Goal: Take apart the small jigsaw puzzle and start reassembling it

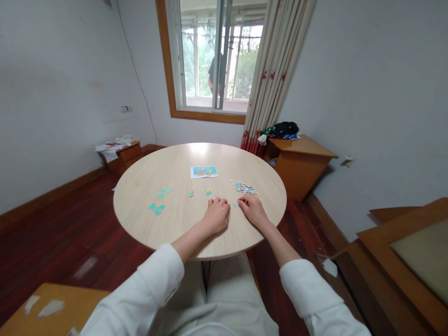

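My left hand rests on the round table with its fingers curled under; whatever they may hold is hidden. To its right, my right hand has thumb and fingers pinched at a small pale jigsaw puzzle piece on the tabletop. Just beyond that hand lies a loose heap of mixed puzzle pieces. Two small joined clusters sit ahead of my left hand: a yellow and teal cluster and a pink and yellow cluster.
Teal puzzle pieces lie at the table's left in an upper group and a lower group. A printed picture card is farther back. A wooden cabinet with cloths stands behind right. A person shows beyond the window.
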`<state>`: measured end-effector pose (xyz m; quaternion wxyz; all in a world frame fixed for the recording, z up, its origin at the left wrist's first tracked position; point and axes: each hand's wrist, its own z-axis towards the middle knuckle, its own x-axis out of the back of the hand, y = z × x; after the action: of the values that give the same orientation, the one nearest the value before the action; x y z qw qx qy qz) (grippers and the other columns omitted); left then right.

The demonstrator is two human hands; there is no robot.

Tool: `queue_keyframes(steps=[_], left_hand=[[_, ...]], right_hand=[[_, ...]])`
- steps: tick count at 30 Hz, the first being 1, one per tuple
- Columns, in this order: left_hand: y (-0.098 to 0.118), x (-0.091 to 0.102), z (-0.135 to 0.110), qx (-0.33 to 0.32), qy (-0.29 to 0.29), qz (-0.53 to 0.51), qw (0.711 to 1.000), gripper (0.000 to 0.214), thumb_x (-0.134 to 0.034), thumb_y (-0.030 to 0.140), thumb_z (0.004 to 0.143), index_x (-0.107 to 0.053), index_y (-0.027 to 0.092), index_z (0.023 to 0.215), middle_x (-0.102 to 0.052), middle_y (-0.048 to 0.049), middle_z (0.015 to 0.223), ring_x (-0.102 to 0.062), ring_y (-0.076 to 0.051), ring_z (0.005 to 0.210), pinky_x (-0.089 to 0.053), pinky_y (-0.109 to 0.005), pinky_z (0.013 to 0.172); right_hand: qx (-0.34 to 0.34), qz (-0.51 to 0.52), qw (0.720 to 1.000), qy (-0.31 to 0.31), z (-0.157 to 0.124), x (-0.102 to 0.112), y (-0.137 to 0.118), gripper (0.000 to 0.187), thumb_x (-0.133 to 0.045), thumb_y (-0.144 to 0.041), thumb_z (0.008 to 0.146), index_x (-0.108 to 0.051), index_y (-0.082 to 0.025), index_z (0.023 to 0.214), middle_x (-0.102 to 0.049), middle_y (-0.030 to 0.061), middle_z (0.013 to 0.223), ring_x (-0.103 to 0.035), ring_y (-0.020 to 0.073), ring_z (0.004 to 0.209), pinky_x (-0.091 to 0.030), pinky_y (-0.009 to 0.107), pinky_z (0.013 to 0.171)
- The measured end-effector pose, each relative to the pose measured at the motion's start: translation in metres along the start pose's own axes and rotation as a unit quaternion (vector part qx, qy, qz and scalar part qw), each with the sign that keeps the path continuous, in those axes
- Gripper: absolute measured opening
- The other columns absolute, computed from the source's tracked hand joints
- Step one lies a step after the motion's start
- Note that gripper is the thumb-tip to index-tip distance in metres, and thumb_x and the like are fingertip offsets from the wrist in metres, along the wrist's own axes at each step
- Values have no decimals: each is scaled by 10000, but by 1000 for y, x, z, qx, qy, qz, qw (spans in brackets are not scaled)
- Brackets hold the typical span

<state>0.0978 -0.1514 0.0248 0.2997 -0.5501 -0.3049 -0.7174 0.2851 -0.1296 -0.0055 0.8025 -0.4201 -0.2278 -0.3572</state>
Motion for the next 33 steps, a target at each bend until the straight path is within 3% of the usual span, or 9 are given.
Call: queue_keyframes(steps=[4, 6, 12, 18, 25, 33], left_hand=[[15, -5, 4, -36, -17, -9, 999, 342, -298, 279, 923, -488, 190, 1194, -519, -116, 1282, -453, -274, 1085, -311, -471, 907], [18, -7, 5, -39, -21, -10, 999, 353, -310, 289, 921, -470, 195, 1222, -499, -113, 1319, -454, -279, 1096, -299, -481, 924], [4, -2, -18, -28, -6, -8, 1000, 291, -315, 222, 911, -547, 181, 1082, -584, -124, 1185, -484, -264, 1074, -261, -500, 958], [-20, 8, -52, 3, 8, -27, 1000, 314, -306, 230, 923, -514, 212, 1158, -593, -98, 1159, -492, -239, 1081, -254, -498, 970], [-27, 12, -55, 36, -4, 3, 999, 301, -331, 210, 906, -566, 194, 1093, -582, -126, 1170, -476, -269, 1108, -275, -505, 956], [-49, 12, -60, 47, 10, -16, 999, 290, -342, 119, 864, -582, 184, 1012, -606, -123, 1191, -528, -245, 1102, -233, -514, 1009]], right_hand=[[-69, 4, 992, 104, -3, 4, 8, 240, -457, -267, 832, -670, -157, 841, -672, 92, 820, -569, 198, 724, -440, 327, 715], [-92, -18, 989, 118, -5, 4, 14, 248, -445, -230, 820, -671, -145, 872, -665, 101, 836, -565, 201, 731, -443, 333, 732], [-80, -124, 988, 53, -14, 0, 26, 193, -533, -212, 786, -682, -162, 897, -632, 104, 873, -545, 225, 831, -420, 356, 801], [-54, -159, 986, 17, -17, 0, 19, 165, -539, -228, 831, -701, -196, 823, -628, 92, 888, -538, 219, 858, -380, 344, 784], [2, -70, 996, -48, -15, 2, 13, 132, -566, -249, 830, -670, -175, 797, -633, 68, 827, -566, 196, 837, -424, 328, 776], [31, -82, 995, -38, -12, 1, 6, 199, -453, -196, 859, -628, -170, 768, -632, 90, 808, -561, 198, 803, -432, 321, 774]])
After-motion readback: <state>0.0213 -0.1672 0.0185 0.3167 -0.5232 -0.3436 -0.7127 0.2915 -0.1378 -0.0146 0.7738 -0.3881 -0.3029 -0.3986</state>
